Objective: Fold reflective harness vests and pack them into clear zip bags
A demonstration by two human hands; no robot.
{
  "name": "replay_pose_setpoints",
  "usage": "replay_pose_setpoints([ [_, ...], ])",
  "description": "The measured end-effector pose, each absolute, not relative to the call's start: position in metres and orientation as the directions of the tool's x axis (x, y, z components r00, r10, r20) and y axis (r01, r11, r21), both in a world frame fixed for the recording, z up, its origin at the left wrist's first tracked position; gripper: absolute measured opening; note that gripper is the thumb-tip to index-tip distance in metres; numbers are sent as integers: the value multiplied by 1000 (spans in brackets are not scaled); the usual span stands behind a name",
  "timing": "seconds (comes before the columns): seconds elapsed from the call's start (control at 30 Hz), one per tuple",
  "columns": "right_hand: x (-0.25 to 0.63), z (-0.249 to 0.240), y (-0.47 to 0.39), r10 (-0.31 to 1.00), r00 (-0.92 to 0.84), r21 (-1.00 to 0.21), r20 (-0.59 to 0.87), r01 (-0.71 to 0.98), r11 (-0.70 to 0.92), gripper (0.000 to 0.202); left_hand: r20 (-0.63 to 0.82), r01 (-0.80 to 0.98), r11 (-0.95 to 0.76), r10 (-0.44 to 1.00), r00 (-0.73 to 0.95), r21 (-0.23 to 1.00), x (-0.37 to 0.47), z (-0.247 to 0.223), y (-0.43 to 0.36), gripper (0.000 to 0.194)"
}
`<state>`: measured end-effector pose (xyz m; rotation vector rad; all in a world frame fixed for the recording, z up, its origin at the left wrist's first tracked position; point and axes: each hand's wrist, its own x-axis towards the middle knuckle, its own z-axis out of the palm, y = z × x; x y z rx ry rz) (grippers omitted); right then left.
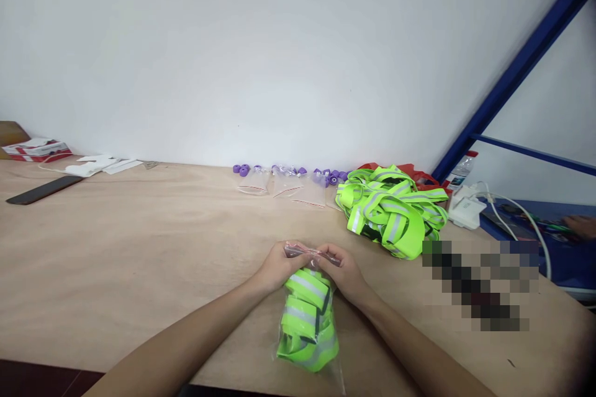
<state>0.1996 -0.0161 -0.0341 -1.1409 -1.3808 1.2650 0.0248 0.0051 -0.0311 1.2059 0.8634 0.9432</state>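
Observation:
Near the front of the table, a clear zip bag (336, 356) lies with its mouth pointing away from me. Inside it is a folded neon-yellow reflective strap (305, 316) with grey stripes. My left hand (278, 268) pinches the left part of the bag's red-lined top edge. My right hand (342, 273) pinches the same edge on the right, thumbs close together at the middle. A large tangled heap of the same kind of reflective straps (391, 211) lies beyond my right hand.
Small clear bags (310, 195) and purple rolls (241, 169) line the wall. At right are a bottle (462, 169), a white power adapter (467, 208) and another person's hand (582, 224). White papers (100, 165), a dark flat bar (46, 190) and a red-white box (37, 149) lie left.

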Motion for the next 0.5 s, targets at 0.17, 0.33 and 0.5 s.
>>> replay_pose_setpoints([
  [0.17, 201, -33, -16, 989, -141, -998, 39, 44, 45, 46, -83, -135, 136, 936, 342, 981, 24, -30, 5, 38],
  [0.33, 202, -37, -14, 990, -141, -999, 14, 48, 21, 46, -82, -146, 136, 942, 324, 980, 22, -32, 8, 38],
  [0.5, 203, -40, -11, 985, -163, -997, 57, 39, 64, 44, -63, -153, 123, 936, 346, 981, 18, -34, 9, 39],
])
